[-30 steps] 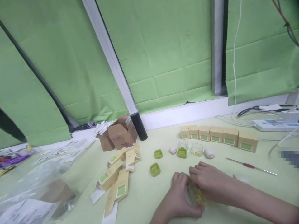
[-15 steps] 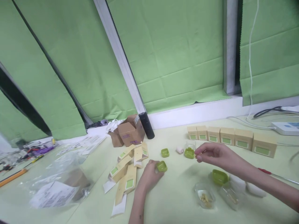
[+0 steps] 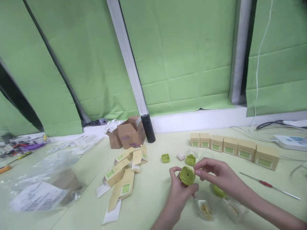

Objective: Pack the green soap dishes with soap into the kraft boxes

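My left hand (image 3: 176, 195) grips a small green square cup (image 3: 187, 175), its opening tilted toward me and a dark spot on its inner floor. At the cup's right rim, the thumb and fingers of my right hand (image 3: 214, 172) are pinched together; whatever they hold is too small to make out. Below the hands stands a clear container (image 3: 205, 210) with small yellowish pieces in it. Partly behind my right forearm are another clear container (image 3: 232, 209) and a green piece (image 3: 217, 190). Beyond lie two more green cups, one square (image 3: 165, 158) and one lobed (image 3: 190, 160).
Several small tan boxes (image 3: 230, 146) with green labels form a row at the back right. Flattened tan cartons (image 3: 127, 182) lie at left, near a brown cardboard box (image 3: 131, 134) and a black cylinder (image 3: 148, 128). A red-handled metal rod (image 3: 266, 184) lies at right.
My left hand has moved right with the green cup and turned its opening toward me. My right hand has come down and left to the cup's rim. The view has shifted slightly.
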`<state>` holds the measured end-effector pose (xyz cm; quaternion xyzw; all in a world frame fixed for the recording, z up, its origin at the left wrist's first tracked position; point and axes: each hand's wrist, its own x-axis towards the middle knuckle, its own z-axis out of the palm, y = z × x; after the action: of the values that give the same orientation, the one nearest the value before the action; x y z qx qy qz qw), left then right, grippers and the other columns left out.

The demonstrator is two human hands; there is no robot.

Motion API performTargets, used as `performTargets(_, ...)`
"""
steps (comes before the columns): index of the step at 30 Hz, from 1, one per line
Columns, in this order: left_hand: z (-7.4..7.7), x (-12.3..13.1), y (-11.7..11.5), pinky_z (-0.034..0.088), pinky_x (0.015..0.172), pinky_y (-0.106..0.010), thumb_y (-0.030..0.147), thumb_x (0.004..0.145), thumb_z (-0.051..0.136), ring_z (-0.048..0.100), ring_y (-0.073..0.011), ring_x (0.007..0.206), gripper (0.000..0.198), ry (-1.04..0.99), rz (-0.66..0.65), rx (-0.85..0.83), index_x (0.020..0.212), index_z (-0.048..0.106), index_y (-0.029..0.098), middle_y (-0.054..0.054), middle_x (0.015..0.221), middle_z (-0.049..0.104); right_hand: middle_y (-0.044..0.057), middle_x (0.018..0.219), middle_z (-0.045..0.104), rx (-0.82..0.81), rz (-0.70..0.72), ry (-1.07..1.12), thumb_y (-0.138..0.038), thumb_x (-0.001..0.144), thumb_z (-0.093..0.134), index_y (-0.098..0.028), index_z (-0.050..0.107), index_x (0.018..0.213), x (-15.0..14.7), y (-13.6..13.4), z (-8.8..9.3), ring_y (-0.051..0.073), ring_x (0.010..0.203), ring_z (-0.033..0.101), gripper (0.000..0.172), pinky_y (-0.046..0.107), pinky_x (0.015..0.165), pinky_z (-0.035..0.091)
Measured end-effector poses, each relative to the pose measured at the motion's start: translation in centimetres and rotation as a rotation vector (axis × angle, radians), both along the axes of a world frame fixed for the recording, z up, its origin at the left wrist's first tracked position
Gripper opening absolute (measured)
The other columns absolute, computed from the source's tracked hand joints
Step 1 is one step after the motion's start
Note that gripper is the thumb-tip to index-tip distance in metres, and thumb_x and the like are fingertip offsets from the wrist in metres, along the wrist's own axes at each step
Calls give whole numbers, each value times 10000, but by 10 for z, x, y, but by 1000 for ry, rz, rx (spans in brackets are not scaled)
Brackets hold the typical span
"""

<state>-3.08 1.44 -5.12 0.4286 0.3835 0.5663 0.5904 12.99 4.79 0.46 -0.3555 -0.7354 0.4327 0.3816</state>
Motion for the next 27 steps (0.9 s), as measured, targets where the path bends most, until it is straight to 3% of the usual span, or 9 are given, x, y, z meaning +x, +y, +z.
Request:
performTargets(3,-1,3,-1,400,629,-232,254,551,793,522,-95,701,674,-137,-27,42,1042,332,261,9,944,569,49,866,690,179,6,-77,-373,847,546,-222,664,877,-4,-1,-10,213,814,636,194,358,731,523)
performTargets(7,11,4,-4,394,880,-321,357,777,594,537,-190,1017,355,-324,-66,42,1068,504,175,-87,1098,589,58,953,685,256,-44,-108,-384,862,527,-241,637,1002,-4,2,-18,221,856,636,228,378,767,520)
performTargets(9,14,6,-6,380,926,-365,336,826,550,547,-208,1046,267,-342,-78,24,1033,541,168,-98,1116,598,52,934,691,268,-73,-118,-395,861,526,-245,641,986,-3,5,-19,224,840,642,226,373,746,523)
performTargets(14,11,11,-9,378,964,-397,247,671,736,549,-245,1079,396,-294,-30,-17,1036,597,179,-93,1156,593,36,842,721,416,-187,-241,-377,841,553,-260,686,876,-3,7,-23,239,761,636,181,425,744,467)
performTargets(19,14,13,-9,350,992,-435,266,662,733,553,-282,1087,387,-214,-35,52,1020,635,158,-108,1094,645,29,854,738,203,-249,-232,-443,804,578,-275,724,810,-6,4,-20,259,798,624,222,414,751,448)
performTargets(21,15,13,-9,360,980,-430,264,671,724,560,-277,1076,377,-194,-38,60,1023,636,163,-106,1108,642,25,854,739,194,-275,-210,-455,795,588,-279,727,817,-7,2,-18,266,826,619,225,409,752,438)
performTargets(27,6,10,-5,411,896,-350,249,638,755,600,-214,954,372,-143,-17,56,987,650,175,-80,1059,658,5,730,719,478,-210,-271,-287,828,582,-260,691,770,-5,3,-19,204,662,601,127,378,684,387)
